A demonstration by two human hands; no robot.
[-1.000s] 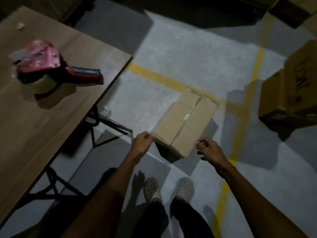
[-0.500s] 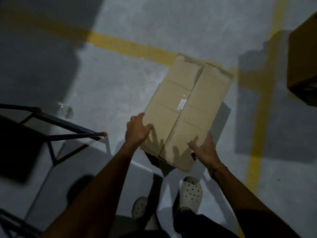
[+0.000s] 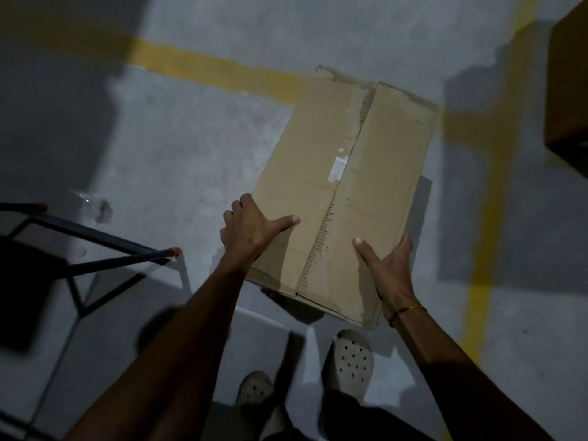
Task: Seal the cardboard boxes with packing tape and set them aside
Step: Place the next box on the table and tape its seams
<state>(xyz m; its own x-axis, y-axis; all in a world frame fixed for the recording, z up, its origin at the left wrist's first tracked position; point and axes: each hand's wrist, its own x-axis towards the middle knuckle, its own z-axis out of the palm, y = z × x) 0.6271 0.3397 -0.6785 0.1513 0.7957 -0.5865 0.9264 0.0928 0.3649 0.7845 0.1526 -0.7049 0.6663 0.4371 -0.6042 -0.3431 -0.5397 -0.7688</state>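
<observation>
A brown cardboard box with its two top flaps closed along a centre seam is over the grey concrete floor, in front of my feet. My left hand grips its near left edge, thumb lying on the top flap and fingers curled over the side. My right hand holds the near right edge, thumb on top and fingers wrapped round the side. No tape dispenser is in view.
Dark metal table legs with a red-tipped foot stand at the left. Another cardboard box sits at the right edge. Yellow painted lines cross the floor behind and to the right of the box. My light clogs are just below the box.
My view dropped from the table and tape dispenser down to the floor. Both hands reached the box and took hold of its near edges; it now looks closer and larger.
</observation>
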